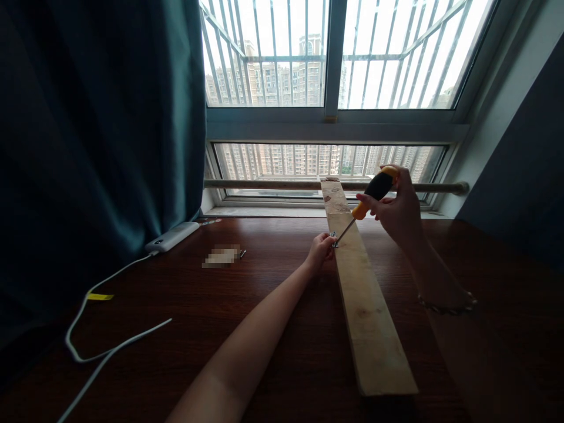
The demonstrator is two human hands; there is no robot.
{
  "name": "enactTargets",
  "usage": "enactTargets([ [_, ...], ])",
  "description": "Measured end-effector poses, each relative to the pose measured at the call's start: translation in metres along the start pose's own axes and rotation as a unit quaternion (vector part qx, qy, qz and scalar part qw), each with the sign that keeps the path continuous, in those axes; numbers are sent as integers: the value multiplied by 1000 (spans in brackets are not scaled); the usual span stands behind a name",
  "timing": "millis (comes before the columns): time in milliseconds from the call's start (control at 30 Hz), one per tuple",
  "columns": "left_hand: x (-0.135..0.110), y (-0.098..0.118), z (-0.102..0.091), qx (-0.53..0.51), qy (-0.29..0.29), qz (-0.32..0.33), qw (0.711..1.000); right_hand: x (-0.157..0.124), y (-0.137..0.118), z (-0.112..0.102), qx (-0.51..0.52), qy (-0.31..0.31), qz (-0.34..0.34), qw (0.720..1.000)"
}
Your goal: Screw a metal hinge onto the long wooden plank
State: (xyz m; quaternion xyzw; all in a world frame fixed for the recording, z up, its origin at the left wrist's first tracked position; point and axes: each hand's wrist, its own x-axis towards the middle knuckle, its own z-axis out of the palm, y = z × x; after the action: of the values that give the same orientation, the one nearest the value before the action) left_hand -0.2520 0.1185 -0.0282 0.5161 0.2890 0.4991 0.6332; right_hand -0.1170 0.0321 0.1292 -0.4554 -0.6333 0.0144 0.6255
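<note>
A long pale wooden plank (pixel 368 305) lies on the dark wooden table (pixel 247 329), its far end resting toward the window rail. My right hand (pixel 399 208) grips a screwdriver (pixel 372 194) with a black and yellow handle, its shaft slanting down-left to the plank's left edge. There my left hand (pixel 321 248) pinches a small metal piece (pixel 333 239) against the plank, right at the screwdriver's tip. A bracelet sits on my right wrist.
A white power bank (pixel 173 236) with a white cable (pixel 101 341) lies at the table's left, near a dark teal curtain (pixel 97 129). A small blurred item (pixel 221 256) lies mid-table. A horizontal rail (pixel 273 184) runs below the barred window.
</note>
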Motion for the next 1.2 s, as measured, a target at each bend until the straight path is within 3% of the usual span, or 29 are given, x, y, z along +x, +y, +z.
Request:
enactTargets([
  [333,2,-3,-2,-24,-12,-2,1000,4,-6,-4,59,-53,7,997],
  [467,3,-5,-3,-23,-5,-8,1000,8,-3,-14,18,20,0,1000],
  [567,3,-6,-2,-30,1,-18,999,14,9,-24,-66,96,-2,993],
  [633,2,-6,-2,-35,3,-23,999,18,24,-29,-140,110,14,984],
  [733,2,-7,-2,-39,2,-21,999,21,57,-27,-255,47,65,964],
  [867,3,-7,-2,-48,7,-27,998,13,111,-11,-348,-130,164,914],
  [967,3,-7,-2,-49,10,-31,998,2,143,2,-382,-222,218,870],
  [1200,1,-2,0,-39,9,-10,999,-17,173,15,-406,-313,276,813],
])
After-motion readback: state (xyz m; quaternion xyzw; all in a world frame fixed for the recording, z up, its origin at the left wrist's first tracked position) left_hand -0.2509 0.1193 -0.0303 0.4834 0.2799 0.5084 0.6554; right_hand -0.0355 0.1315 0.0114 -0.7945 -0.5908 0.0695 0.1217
